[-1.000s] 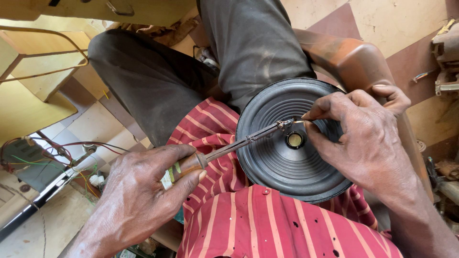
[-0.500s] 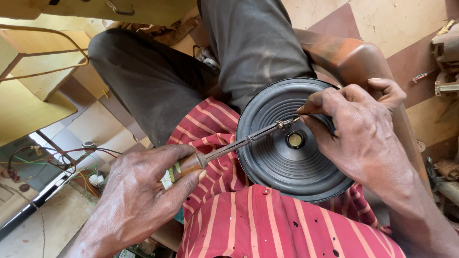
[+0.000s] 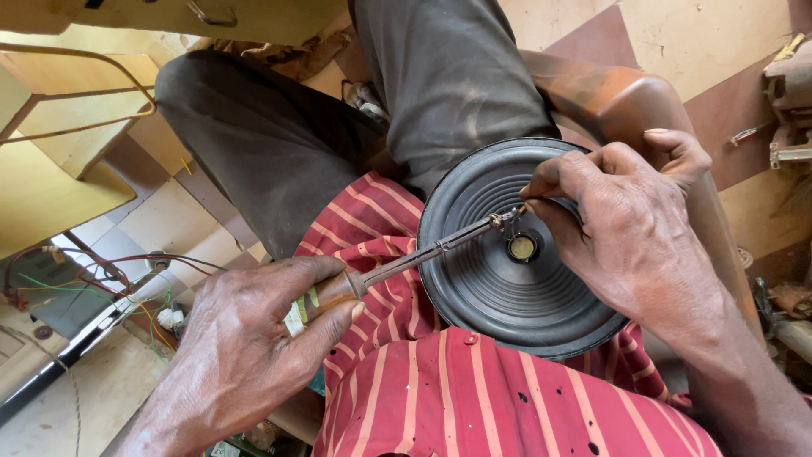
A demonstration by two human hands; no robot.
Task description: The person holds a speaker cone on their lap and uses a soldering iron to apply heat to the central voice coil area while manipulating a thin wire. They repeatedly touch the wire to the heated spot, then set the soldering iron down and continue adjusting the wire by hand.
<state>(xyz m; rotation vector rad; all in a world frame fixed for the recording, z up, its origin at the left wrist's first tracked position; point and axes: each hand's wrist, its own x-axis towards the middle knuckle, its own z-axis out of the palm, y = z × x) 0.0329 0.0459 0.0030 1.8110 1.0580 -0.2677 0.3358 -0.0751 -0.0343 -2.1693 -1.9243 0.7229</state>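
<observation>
Both hands work a black speaker cone (image 3: 499, 296): left hand (image 3: 245, 347) clenches a soldering iron (image 3: 397, 267), right hand (image 3: 626, 228) seemingly pinches wire at its tip.

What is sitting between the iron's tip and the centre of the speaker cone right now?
Nothing visible blocks it. The soldering iron, held in the left hand, has its tip just beside the brass centre of the speaker cone. The right hand pinches something thin at the tip.
</observation>
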